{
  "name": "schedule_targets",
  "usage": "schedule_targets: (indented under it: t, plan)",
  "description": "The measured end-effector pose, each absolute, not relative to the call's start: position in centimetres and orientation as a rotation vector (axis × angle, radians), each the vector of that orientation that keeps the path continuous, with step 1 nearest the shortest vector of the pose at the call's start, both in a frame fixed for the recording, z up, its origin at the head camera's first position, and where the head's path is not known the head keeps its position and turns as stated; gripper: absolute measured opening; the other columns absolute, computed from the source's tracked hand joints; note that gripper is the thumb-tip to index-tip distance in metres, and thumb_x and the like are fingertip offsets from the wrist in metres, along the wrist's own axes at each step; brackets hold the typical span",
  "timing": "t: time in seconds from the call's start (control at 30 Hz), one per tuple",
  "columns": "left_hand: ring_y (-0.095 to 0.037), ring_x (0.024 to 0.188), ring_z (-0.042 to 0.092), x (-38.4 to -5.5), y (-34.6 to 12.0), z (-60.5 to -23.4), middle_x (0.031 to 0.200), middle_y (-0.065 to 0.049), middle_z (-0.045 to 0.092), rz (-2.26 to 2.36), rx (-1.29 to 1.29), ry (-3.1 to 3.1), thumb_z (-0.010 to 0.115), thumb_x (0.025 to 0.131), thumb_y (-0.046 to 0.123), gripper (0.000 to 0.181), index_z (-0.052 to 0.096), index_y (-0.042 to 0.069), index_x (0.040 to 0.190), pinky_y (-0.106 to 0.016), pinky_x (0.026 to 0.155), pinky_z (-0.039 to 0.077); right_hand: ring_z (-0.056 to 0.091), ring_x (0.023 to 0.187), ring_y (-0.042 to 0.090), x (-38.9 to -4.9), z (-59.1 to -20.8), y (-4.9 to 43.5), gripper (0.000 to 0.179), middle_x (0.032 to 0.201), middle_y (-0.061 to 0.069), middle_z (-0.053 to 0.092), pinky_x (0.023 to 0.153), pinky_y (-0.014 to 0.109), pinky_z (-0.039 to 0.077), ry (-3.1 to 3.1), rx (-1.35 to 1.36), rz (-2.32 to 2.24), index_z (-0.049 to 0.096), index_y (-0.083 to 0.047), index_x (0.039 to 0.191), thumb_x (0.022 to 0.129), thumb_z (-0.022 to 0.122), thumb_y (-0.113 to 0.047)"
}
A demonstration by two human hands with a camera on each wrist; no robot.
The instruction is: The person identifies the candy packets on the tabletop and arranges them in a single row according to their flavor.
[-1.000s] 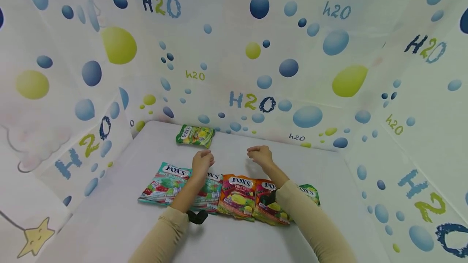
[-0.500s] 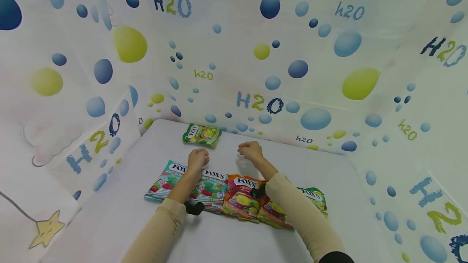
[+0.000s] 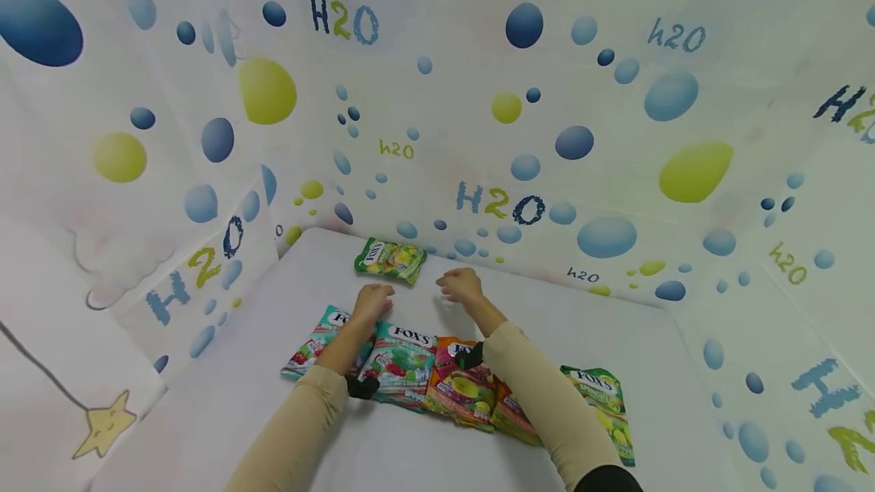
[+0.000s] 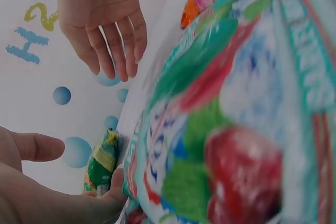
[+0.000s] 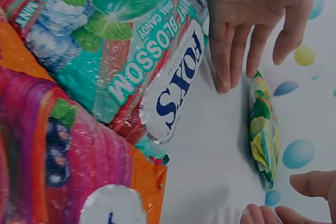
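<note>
Both hands hover over the white table and hold nothing. My left hand (image 3: 373, 301) is just in front of a green Fox's candy bag (image 3: 390, 260) lying at the back. To its right, my right hand (image 3: 461, 287) reaches toward the same bag, apart from it. In the left wrist view the right hand's fingers (image 4: 119, 51) are loosely extended. The right wrist view shows the left hand's fingers (image 5: 239, 51) likewise relaxed. Beneath the forearms lie two teal Mint Blossom candy bags, one in full sight (image 3: 402, 363), the other (image 3: 317, 344) partly covered by the left arm.
Continuing the row are an orange candy bag (image 3: 461, 393) and another orange bag (image 3: 513, 416), partly hidden by the right sleeve. A second green bag (image 3: 608, 408) lies at the right end. White walls (image 3: 451, 97) printed with bubbles enclose the table (image 3: 225, 393).
The head view has swung left, so the bags sit farther right in it. Both hands have shifted left over the table, the right one more, closing on the back green bag.
</note>
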State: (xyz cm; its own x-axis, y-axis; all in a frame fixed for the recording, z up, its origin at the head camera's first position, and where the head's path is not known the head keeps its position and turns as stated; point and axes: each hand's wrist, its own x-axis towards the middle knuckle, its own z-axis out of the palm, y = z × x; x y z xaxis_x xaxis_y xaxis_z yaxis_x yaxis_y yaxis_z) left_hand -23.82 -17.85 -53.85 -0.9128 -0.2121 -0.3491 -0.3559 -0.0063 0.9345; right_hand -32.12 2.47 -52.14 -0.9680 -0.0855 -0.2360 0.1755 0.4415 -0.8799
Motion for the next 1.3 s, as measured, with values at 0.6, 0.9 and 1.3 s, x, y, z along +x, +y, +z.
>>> schedule_targets:
  t: [0.6, 0.9, 1.3]
  plan:
    - [-0.04, 0.128, 0.056, -25.4, -18.8, -55.6, 0.149, -0.033, 0.043, 2.044, -0.662, 2.267, 0.053, 0.099, 0.021, 0.071, 0.025, -0.014, 0.155, -0.049, 0.116, 0.039, 0.073, 0.084, 0.019, -34.7, -56.1, -1.2, 0.051, 0.108, 0.01, 0.076, 0.073, 0.03, 0.059, 2.601, 0.136, -1.391, 0.066, -0.002, 0.135, 0.094, 0.074, -0.033]
    - [-0.047, 0.132, 0.048, -27.1, -19.3, -55.7, 0.141, -0.037, 0.05, 1.977, -0.734, 2.486, 0.054, 0.096, 0.023, 0.079, 0.02, -0.018, 0.154, -0.053, 0.113, 0.04, 0.071, 0.1, 0.024, -36.5, -55.8, -2.0, 0.059, 0.139, 0.017, 0.063, 0.078, 0.031, 0.06, 2.584, 0.094, -1.441, 0.055, -0.001, 0.148, 0.099, 0.068, -0.03]
    - [-0.034, 0.125, 0.058, -28.7, -22.3, -55.7, 0.169, -0.025, 0.02, 2.374, -0.697, 2.06, 0.054, 0.098, 0.01, 0.086, 0.001, -0.001, 0.166, -0.039, 0.11, 0.048, 0.059, 0.129, 0.031, -40.4, -56.0, -4.3, 0.069, 0.159, 0.016, 0.046, 0.096, 0.038, 0.058, 2.336, 0.054, -1.542, 0.04, -0.008, 0.161, 0.099, 0.067, -0.021]
